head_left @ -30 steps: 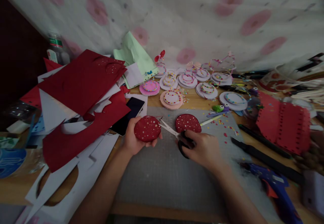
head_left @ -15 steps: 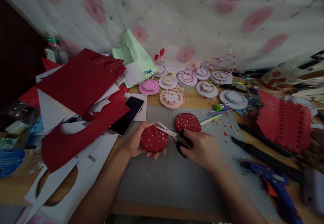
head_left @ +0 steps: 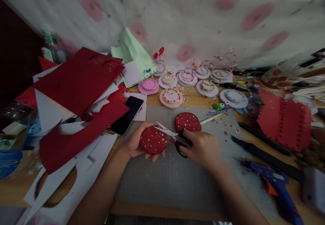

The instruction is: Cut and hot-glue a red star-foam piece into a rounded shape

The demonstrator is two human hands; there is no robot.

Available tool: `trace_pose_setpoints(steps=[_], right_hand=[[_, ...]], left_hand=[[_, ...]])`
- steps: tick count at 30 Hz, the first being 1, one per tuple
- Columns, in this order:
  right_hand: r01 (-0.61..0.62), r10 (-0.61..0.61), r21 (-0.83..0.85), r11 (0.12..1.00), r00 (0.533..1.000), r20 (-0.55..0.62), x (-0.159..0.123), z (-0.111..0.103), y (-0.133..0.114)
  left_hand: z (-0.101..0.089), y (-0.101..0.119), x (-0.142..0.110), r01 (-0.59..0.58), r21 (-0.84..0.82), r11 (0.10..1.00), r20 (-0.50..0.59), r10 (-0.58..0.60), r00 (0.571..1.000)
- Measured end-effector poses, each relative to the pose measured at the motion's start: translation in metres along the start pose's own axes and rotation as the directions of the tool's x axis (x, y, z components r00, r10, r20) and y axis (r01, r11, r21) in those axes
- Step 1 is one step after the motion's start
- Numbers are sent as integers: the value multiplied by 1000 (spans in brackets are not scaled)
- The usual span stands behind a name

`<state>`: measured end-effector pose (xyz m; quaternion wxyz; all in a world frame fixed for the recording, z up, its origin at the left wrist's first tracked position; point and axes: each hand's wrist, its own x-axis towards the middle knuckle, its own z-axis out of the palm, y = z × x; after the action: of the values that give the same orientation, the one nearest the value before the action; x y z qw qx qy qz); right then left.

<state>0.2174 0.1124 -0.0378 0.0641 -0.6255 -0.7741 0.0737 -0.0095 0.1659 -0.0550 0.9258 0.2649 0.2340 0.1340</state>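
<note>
My left hand (head_left: 135, 141) grips a round dark-red disc (head_left: 153, 141) with small light stars, thumb at its upper edge and fingertips showing beneath. My right hand (head_left: 201, 148) has its fingers in the black handles of a pair of scissors (head_left: 170, 133). The blades are parted and lie at the disc's upper right edge; whether they touch the material I cannot tell. Just beyond the scissors, a second star-dotted red disc (head_left: 188, 121) lies on the grey cutting mat (head_left: 157, 187).
A phone (head_left: 128, 115) and a pile of red paper (head_left: 78, 79) with white offcuts lie left. Decorated round pieces (head_left: 171, 98) stand along the back. On the right are a blue glue gun (head_left: 273, 181), a black flat tool (head_left: 266, 157) and punched red sheets (head_left: 284, 120).
Both hands, the held disc and the scissors keep nearly the same pose. The whole view has shifted slightly, and the blades look a little more apart.
</note>
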Motion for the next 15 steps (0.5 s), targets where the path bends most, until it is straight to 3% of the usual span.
trace_pose_setpoints(steps=[15], right_hand=[[-9, 9, 33, 999, 1000, 5, 1, -2, -7]], left_hand=[[1, -2, 1, 19, 21, 1000, -1, -19, 1000]])
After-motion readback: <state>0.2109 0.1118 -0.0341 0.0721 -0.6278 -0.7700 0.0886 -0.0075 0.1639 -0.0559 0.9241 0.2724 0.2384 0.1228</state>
